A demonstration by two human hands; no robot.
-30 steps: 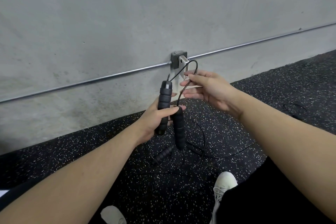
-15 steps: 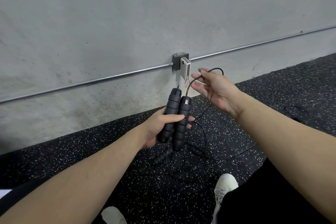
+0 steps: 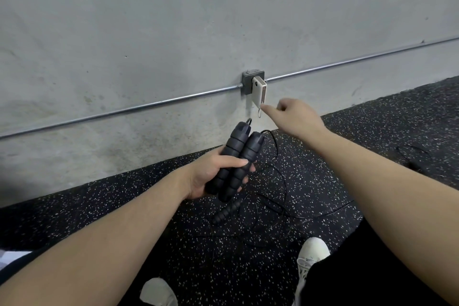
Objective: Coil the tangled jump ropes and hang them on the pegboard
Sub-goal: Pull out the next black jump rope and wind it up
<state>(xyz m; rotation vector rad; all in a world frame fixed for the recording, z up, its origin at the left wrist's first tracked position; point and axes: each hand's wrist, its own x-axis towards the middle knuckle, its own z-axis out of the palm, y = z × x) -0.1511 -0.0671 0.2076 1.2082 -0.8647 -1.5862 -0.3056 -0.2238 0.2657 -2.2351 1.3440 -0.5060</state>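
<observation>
Your left hand (image 3: 218, 174) grips matt, ribbed foam-like handles (image 3: 238, 156); at twelve o'clock a rough matt concrete wall (image 3: 173, 20) carries a smooth metal conduit (image 3: 149, 105); the floor (image 3: 323, 181) looks like speckled matt rubber

A gym or training room is suggested by the black rubber floor (image 3: 323, 156) flecked with white across the lower frame, the bare concrete wall (image 3: 173, 20) above it crossed by a metal conduit (image 3: 124, 113), and jump-rope handles (image 3: 238, 159) at centre.

lower handles (image 3: 231, 179) partly behind left hand (image 3: 213, 176) fingers, right hand (image 3: 293, 117) grip unclear, shoes (image 3: 159, 293) cut off
</observation>
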